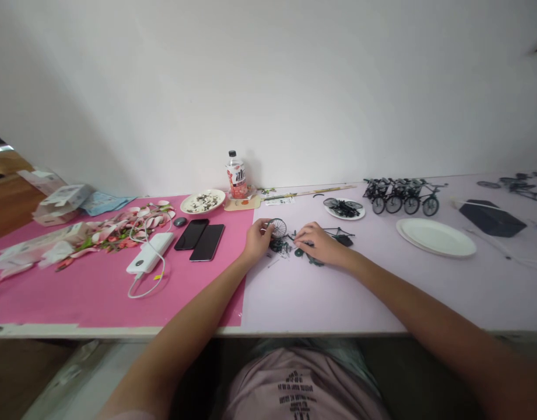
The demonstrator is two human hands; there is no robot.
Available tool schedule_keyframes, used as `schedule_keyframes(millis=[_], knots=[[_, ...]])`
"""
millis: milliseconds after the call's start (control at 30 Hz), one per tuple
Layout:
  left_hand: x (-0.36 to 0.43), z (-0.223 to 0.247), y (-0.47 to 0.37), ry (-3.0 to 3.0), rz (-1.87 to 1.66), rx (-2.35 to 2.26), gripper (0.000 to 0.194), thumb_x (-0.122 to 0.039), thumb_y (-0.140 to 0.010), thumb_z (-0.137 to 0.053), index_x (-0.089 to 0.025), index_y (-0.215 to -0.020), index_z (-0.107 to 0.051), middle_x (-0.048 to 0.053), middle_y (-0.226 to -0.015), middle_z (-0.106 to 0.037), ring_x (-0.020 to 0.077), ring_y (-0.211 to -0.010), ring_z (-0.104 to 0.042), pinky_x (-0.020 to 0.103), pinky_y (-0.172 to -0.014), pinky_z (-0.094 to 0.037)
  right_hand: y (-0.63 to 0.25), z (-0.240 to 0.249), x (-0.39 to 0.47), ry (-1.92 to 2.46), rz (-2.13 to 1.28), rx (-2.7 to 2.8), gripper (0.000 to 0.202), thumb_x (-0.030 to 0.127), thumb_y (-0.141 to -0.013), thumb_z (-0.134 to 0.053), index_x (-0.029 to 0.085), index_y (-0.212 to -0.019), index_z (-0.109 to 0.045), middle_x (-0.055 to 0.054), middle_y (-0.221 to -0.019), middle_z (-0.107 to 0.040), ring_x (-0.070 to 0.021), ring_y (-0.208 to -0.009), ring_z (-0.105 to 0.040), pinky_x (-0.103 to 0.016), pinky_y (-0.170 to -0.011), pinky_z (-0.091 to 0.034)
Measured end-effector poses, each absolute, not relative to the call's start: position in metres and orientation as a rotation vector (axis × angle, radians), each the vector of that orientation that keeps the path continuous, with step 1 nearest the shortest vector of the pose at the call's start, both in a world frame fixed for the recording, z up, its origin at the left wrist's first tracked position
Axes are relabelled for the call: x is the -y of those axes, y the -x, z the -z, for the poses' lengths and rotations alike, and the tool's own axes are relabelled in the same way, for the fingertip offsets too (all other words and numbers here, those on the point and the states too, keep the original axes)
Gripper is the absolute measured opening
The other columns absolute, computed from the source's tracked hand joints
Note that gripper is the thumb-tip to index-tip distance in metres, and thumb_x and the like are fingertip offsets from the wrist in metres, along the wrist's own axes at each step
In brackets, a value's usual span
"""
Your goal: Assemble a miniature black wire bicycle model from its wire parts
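Between the thumb and fingers of my left hand [259,238] is a small spoked toy bicycle wheel [277,227], held upright just above the table. My right hand [316,242] is close by on the right, its fingertips pinched around a thin dark bicycle part [291,237] that points toward the wheel; its exact shape is too small to tell. Small dark green pieces [279,247] lie under and between my hands. Beside my right hand rests a dark toy bicycle frame piece [343,237], partly covered by the hand.
Assembled toy bicycles [395,197] stand at the back right, near a plate of wheels [344,209] and stacked white plates [437,237]. On the pink left side lie two phones [207,242], a white power bank [150,252] and pink petals [115,233]. A bottle [237,175] stands against the wall.
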State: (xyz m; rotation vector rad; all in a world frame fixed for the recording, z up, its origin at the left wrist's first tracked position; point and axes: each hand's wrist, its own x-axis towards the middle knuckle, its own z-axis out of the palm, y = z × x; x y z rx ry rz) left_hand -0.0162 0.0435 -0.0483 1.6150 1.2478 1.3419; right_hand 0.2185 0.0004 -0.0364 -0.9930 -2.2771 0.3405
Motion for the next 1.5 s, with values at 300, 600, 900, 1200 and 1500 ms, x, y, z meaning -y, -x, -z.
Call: schedule_keyframes(millis=[300, 600, 900, 1200, 1500], knots=[[-0.043, 0.048, 0.016, -1.628, -1.345, -1.238, 0.023, -0.03, -0.093, -0.068, -0.015, -0.112, -0.069, 0.003, -0.082, -0.07, 0.0146, -0.066, -0.07, 0.024, -0.062, -0.055, -0.219, 0.037, 0.001, 1.032, -0.351, 2.226, 0.021, 0.034, -0.097, -0.064, 0.027, -0.093, -0.084, -0.009, -0.103, -0.078, -0.0317, -0.114, -0.058, -0.053, -0.103, -0.049], [-0.033, 0.04, 0.013, -1.757, -1.327, -1.264, 0.018, -0.026, -0.095, -0.065, -0.018, -0.11, -0.07, 0.003, -0.082, -0.073, 0.0167, -0.071, -0.07, 0.027, -0.068, -0.054, -0.222, 0.039, 0.0, 1.024, -0.376, 2.215, 0.025, 0.037, -0.098, -0.062, 0.029, -0.09, -0.084, -0.008, -0.108, -0.079, -0.033, -0.12, -0.058, -0.057, -0.105, -0.048], [-0.024, 0.033, 0.011, -1.815, -1.32, -1.271, 0.017, -0.025, -0.096, -0.062, -0.019, -0.11, -0.069, 0.004, -0.086, -0.075, 0.0188, -0.075, -0.072, 0.028, -0.07, -0.053, -0.222, 0.027, 0.004, 1.102, -0.371, 1.989, 0.013, 0.035, -0.09, -0.072, 0.026, -0.085, -0.08, -0.007, -0.098, -0.078, -0.0286, -0.101, -0.068, -0.049, -0.096, -0.054], [-0.002, 0.02, 0.0, -2.004, -1.349, -1.167, 0.014, -0.03, -0.098, -0.063, -0.024, -0.108, -0.071, 0.005, -0.096, -0.078, 0.0203, -0.085, -0.072, 0.03, -0.081, -0.055, -0.217, 0.026, 0.008, 1.089, -0.297, 1.836, 0.023, 0.035, -0.094, -0.066, 0.026, -0.111, -0.078, -0.008, -0.101, -0.077, -0.0283, -0.1, -0.07, -0.048, -0.094, -0.056], [-0.001, 0.022, 0.0, -1.936, -1.323, -1.139, 0.017, -0.032, -0.098, -0.064, -0.022, -0.11, -0.069, 0.005, -0.092, -0.078, 0.0192, -0.084, -0.073, 0.03, -0.08, -0.057, -0.215, 0.026, 0.009, 1.164, -0.462, 1.657, 0.027, 0.041, -0.091, -0.069, 0.023, -0.109, -0.076, -0.009, -0.107, -0.079, -0.025, -0.093, -0.073, -0.042, -0.085, -0.06]])
